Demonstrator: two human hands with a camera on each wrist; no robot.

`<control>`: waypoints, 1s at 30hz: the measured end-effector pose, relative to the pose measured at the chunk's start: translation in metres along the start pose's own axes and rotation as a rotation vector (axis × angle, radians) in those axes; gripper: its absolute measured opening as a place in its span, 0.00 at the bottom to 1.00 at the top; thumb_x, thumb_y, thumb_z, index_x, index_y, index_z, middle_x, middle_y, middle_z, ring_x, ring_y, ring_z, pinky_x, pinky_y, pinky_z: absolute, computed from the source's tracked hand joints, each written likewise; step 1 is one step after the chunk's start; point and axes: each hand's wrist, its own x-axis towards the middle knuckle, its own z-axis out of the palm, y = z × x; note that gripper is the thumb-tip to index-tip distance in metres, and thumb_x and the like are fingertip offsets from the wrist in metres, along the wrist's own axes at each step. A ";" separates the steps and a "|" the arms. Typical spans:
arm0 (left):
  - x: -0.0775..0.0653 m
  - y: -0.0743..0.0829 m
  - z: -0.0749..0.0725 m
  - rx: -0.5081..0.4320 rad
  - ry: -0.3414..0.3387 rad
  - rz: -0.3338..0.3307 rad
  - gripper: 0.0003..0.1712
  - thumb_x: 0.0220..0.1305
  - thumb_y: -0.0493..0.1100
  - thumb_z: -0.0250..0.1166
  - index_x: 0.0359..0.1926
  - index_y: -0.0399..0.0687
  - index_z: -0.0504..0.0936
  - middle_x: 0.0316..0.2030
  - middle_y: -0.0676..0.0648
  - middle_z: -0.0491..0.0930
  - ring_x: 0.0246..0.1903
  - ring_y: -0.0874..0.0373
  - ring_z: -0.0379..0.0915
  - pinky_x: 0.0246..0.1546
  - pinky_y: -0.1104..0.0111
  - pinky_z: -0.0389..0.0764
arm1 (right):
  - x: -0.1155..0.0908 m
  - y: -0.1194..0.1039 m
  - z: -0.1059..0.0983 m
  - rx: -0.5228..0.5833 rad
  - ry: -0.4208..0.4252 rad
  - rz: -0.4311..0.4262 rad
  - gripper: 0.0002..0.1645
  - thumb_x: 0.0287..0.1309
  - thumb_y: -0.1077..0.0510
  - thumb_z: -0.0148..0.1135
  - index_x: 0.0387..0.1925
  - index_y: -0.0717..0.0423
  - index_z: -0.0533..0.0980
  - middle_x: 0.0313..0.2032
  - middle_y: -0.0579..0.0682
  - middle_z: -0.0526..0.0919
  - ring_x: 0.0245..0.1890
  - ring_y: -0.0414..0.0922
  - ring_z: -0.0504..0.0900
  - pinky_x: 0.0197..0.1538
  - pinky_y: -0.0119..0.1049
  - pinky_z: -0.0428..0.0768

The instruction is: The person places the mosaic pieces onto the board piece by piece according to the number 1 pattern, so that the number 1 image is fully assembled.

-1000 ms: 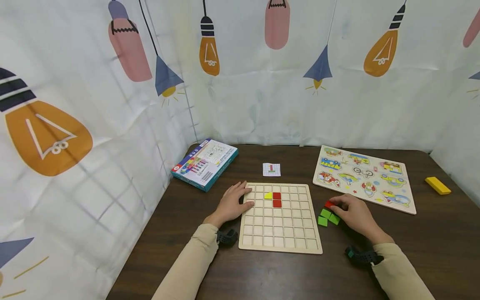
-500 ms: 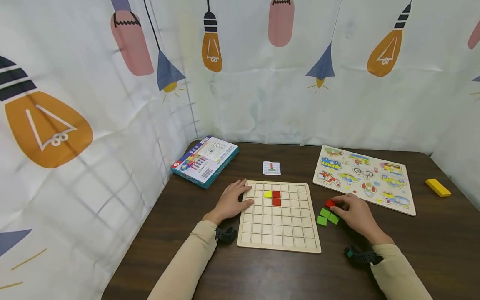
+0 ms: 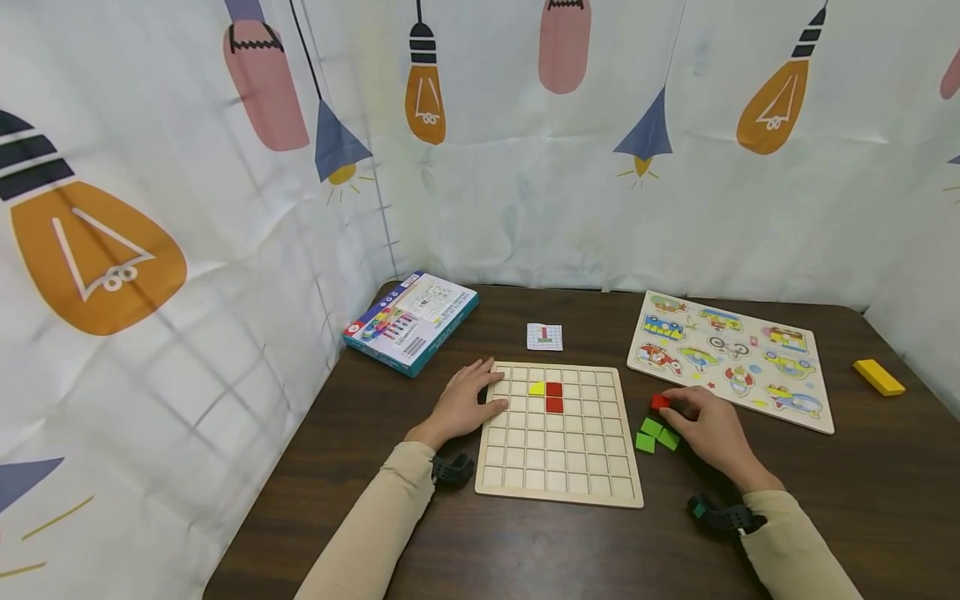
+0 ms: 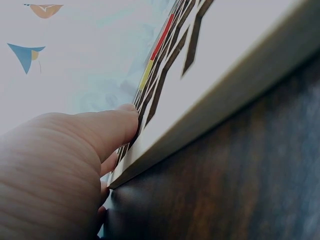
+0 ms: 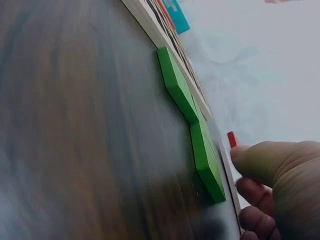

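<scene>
A wooden grid board (image 3: 558, 458) lies in front of me with a yellow piece (image 3: 537, 388) and two red squares (image 3: 554, 404) set in its cells. My left hand (image 3: 463, 404) rests at the board's upper left edge, the thumb (image 4: 117, 125) on top and the other fingers along the corner. To the right of the board, my right hand (image 3: 708, 429) pinches a small red block (image 3: 659, 402) between thumb and fingertips; in the right wrist view only a bit of the red block (image 5: 232, 139) shows past the thumb. Several green blocks (image 3: 645, 442) lie just below it on the table.
Behind the board lies a small pattern card (image 3: 544, 337). A boxed set (image 3: 411, 323) sits at the back left, a vehicle picture puzzle (image 3: 731, 358) at the back right. A yellow block (image 3: 878, 377) lies far right on the dark table (image 3: 480, 550).
The red block, mostly covered by my right fingertips at first, now shows more clearly, lifted slightly at their tips. My left hand stays at the board. The head view has shifted a little.
</scene>
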 end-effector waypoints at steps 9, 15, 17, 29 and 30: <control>0.000 0.002 0.001 0.004 -0.005 -0.002 0.33 0.67 0.58 0.62 0.69 0.51 0.70 0.75 0.46 0.54 0.75 0.50 0.43 0.74 0.51 0.43 | 0.000 -0.017 0.009 0.058 0.035 -0.030 0.14 0.56 0.57 0.71 0.46 0.53 0.83 0.36 0.48 0.82 0.24 0.36 0.68 0.23 0.30 0.65; 0.000 0.000 -0.001 0.004 -0.005 -0.003 0.33 0.68 0.58 0.61 0.69 0.52 0.70 0.75 0.47 0.53 0.75 0.50 0.43 0.75 0.52 0.43 | 0.000 -0.024 0.019 0.066 0.047 -0.078 0.16 0.54 0.59 0.73 0.46 0.53 0.83 0.37 0.46 0.82 0.23 0.35 0.67 0.23 0.29 0.66; 0.000 0.000 -0.001 0.005 -0.004 -0.003 0.33 0.68 0.57 0.61 0.69 0.52 0.70 0.75 0.47 0.53 0.75 0.50 0.43 0.75 0.52 0.43 | -0.001 -0.027 0.022 0.074 0.047 -0.087 0.17 0.54 0.60 0.73 0.47 0.55 0.83 0.38 0.47 0.82 0.24 0.35 0.66 0.23 0.29 0.66; 0.001 0.000 -0.001 0.008 -0.012 0.004 0.33 0.68 0.57 0.61 0.69 0.51 0.69 0.75 0.46 0.53 0.75 0.49 0.42 0.75 0.51 0.43 | 0.001 -0.044 0.030 0.107 0.017 -0.082 0.16 0.55 0.58 0.72 0.47 0.54 0.84 0.42 0.46 0.82 0.32 0.41 0.74 0.32 0.35 0.76; 0.001 0.000 -0.001 0.008 -0.015 0.002 0.33 0.68 0.57 0.61 0.70 0.50 0.69 0.75 0.46 0.52 0.75 0.49 0.42 0.75 0.52 0.42 | 0.001 -0.046 0.032 0.114 0.006 -0.081 0.16 0.56 0.58 0.72 0.47 0.54 0.84 0.42 0.47 0.82 0.33 0.42 0.75 0.33 0.36 0.77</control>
